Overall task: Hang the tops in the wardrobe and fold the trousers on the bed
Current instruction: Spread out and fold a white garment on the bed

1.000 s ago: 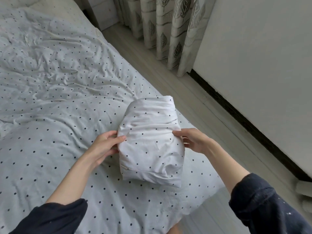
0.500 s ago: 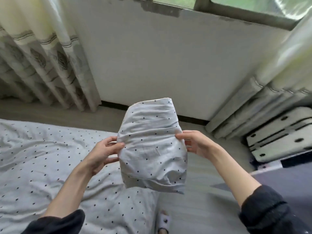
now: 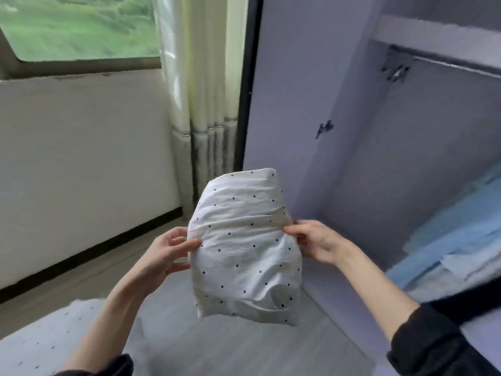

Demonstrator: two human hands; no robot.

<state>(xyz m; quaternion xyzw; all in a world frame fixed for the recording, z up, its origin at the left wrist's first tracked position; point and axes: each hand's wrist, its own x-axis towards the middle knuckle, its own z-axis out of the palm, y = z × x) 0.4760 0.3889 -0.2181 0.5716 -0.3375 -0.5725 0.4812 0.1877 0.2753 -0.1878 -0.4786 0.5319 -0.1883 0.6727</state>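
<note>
A folded bundle of white cloth with small dark dots point(image 3: 245, 248) hangs in the air in front of me, held between both hands. My left hand point(image 3: 165, 253) grips its left edge, thumb on the front. My right hand point(image 3: 315, 241) grips the right edge the same way. The open wardrobe point(image 3: 379, 158) with pale lilac walls stands to the right, a hanging rail point(image 3: 455, 67) near its top. A corner of the dotted bed point(image 3: 40, 340) shows at the lower left.
Folded blue and white fabrics point(image 3: 455, 240) lie stacked on the wardrobe shelf at the right. A curtain point(image 3: 206, 104) hangs beside the wardrobe's dark edge, with a window point(image 3: 78, 25) and white wall to the left. Grey floor lies below the bundle.
I have lifted the folded bundle off the bed and turned right with it, from the bed past the window wall to the open wardrobe. Both hands keep the same grip.
</note>
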